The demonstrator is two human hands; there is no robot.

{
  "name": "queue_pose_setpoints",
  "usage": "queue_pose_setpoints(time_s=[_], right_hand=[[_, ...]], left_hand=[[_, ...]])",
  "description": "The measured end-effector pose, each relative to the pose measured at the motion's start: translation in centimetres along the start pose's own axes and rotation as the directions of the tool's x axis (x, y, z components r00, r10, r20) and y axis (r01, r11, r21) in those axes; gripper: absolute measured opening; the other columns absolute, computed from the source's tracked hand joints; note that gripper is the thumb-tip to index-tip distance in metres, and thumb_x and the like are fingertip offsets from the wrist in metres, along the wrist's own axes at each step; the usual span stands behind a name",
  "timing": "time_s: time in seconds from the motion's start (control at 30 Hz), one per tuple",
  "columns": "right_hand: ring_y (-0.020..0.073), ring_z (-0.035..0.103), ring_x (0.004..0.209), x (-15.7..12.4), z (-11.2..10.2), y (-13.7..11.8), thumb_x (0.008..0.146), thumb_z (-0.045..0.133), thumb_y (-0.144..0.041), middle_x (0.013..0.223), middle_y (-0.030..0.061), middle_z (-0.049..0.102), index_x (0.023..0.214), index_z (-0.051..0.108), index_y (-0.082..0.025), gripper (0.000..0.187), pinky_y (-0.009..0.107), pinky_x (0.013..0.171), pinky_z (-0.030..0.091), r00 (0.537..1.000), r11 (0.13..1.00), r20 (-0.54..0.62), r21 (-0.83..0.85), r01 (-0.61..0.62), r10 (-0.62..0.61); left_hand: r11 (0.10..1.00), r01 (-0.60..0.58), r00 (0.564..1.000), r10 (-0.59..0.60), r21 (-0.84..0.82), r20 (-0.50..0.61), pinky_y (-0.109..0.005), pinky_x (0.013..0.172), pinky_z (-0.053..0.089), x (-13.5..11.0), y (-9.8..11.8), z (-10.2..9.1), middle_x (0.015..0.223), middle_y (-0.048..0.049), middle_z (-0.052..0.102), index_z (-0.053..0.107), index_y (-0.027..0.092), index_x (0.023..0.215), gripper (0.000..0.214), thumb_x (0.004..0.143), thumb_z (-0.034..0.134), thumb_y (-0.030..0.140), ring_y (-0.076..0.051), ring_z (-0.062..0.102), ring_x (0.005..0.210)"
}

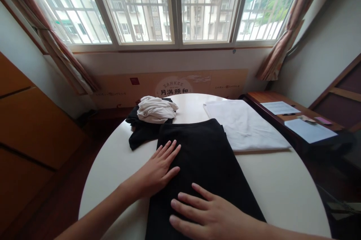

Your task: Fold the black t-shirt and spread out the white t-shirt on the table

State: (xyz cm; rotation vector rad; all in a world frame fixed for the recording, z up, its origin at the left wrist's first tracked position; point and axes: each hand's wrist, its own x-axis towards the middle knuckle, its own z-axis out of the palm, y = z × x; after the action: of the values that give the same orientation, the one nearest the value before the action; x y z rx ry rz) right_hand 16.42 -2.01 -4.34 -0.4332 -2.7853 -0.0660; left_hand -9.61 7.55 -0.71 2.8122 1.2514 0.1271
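Observation:
A black garment (205, 157) lies folded flat on the round white table (282, 187) in front of me. My left hand (158, 168) rests flat on its left edge, fingers stretched out and pointing away from me. My right hand (205, 213) lies flat on the near part of the same garment, fingers spread and pointing left. Neither hand grips anything.
A crumpled white cloth (156, 109) sits on a bunched black garment (141, 131) at the table's far left. A folded white garment (242, 123) lies at the far right. A wooden desk (262, 99) with papers (308, 130) stands to the right, a window behind.

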Motion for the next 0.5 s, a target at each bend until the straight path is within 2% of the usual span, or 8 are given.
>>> queue_pose_setpoints(time_s=[0.1,0.17,0.2,0.27,0.33,0.4,0.43,0.5], right_hand=[[0.0194,0.047,0.153,-0.6,0.5,0.1,0.116,0.043,-0.029,0.167,0.0023,0.048,0.161,0.044,-0.024,0.045,0.048,0.13,0.034,0.998,0.996,-0.029,-0.073,0.047,-0.049],[0.0169,0.044,0.154,-0.2,0.5,0.2,0.117,0.041,-0.031,0.168,-0.0004,0.047,0.16,0.043,-0.025,0.044,0.049,0.131,0.032,0.992,0.989,-0.079,-0.115,0.09,-0.1],[0.0159,0.044,0.154,0.3,0.5,0.1,0.117,0.039,-0.031,0.168,-0.0016,0.047,0.16,0.044,-0.025,0.043,0.048,0.131,0.032,0.986,0.984,-0.102,-0.132,0.12,-0.134],[0.0156,0.044,0.153,1.8,0.8,-0.1,0.118,0.034,-0.032,0.168,-0.0029,0.048,0.159,0.045,-0.024,0.043,0.046,0.128,0.037,0.972,0.971,-0.124,-0.156,0.181,-0.201],[0.0168,0.045,0.151,3.4,1.4,-0.5,0.118,0.03,-0.031,0.167,-0.0024,0.049,0.158,0.045,-0.022,0.044,0.044,0.122,0.045,0.964,0.963,-0.124,-0.163,0.216,-0.237],[0.0175,0.047,0.15,4.4,2.1,-0.8,0.118,0.026,-0.032,0.166,-0.0014,0.051,0.158,0.044,-0.02,0.046,0.044,0.115,0.051,0.962,0.964,-0.13,-0.152,0.218,-0.238],[0.0172,0.047,0.15,4.6,2.3,-0.9,0.118,0.025,-0.033,0.166,-0.0011,0.05,0.159,0.043,-0.02,0.047,0.044,0.114,0.053,0.964,0.967,-0.133,-0.142,0.213,-0.232],[0.0162,0.045,0.151,4.7,2.6,-0.8,0.118,0.021,-0.037,0.167,-0.0009,0.05,0.16,0.039,-0.019,0.049,0.044,0.113,0.053,0.963,0.968,-0.138,-0.132,0.212,-0.229]], left_hand=[[0.992,0.104,0.994,-0.105,0.075,0.011,-0.055,0.133,0.02,0.5,-1.6,0.4,0.174,-0.0151,0.027,0.03,0.015,0.169,0.064,0.112,0.037,0.042,-0.031,0.024,0.163],[0.992,0.094,0.995,-0.091,0.086,-0.041,-0.056,0.133,0.016,1.5,-0.5,-0.8,0.175,-0.0151,0.025,0.032,0.012,0.169,0.062,0.111,0.036,0.034,-0.032,0.019,0.164],[0.998,0.032,0.998,-0.029,0.061,-0.051,-0.054,0.134,0.015,2.3,0.7,-1.6,0.176,-0.0132,0.024,0.032,0.013,0.169,0.061,0.111,0.036,0.031,-0.031,0.016,0.165],[0.98,-0.192,0.981,0.192,-0.052,-0.016,-0.047,0.135,0.014,4.5,3.7,-2.9,0.177,-0.0065,0.024,0.029,0.02,0.17,0.06,0.112,0.036,0.03,-0.026,0.016,0.166],[0.892,-0.403,0.903,0.424,-0.206,0.067,-0.043,0.136,0.011,7.1,6.5,-3.3,0.176,-0.0018,0.027,0.03,0.024,0.17,0.059,0.113,0.037,0.035,-0.021,0.017,0.165],[0.812,-0.487,0.827,0.547,-0.323,0.129,-0.043,0.136,0.007,9.4,8.4,-2.6,0.175,-0.0014,0.03,0.032,0.022,0.169,0.062,0.112,0.04,0.044,-0.022,0.014,0.166],[0.788,-0.5,0.804,0.576,-0.359,0.145,-0.045,0.136,0.005,10.5,8.8,-1.9,0.175,-0.0022,0.03,0.033,0.019,0.169,0.065,0.112,0.041,0.048,-0.024,0.012,0.166],[0.768,-0.505,0.788,0.596,-0.394,0.152,-0.046,0.136,0.003,12.3,8.8,-0.5,0.176,-0.004,0.028,0.032,0.015,0.169,0.07,0.111,0.041,0.054,-0.024,0.009,0.166]])
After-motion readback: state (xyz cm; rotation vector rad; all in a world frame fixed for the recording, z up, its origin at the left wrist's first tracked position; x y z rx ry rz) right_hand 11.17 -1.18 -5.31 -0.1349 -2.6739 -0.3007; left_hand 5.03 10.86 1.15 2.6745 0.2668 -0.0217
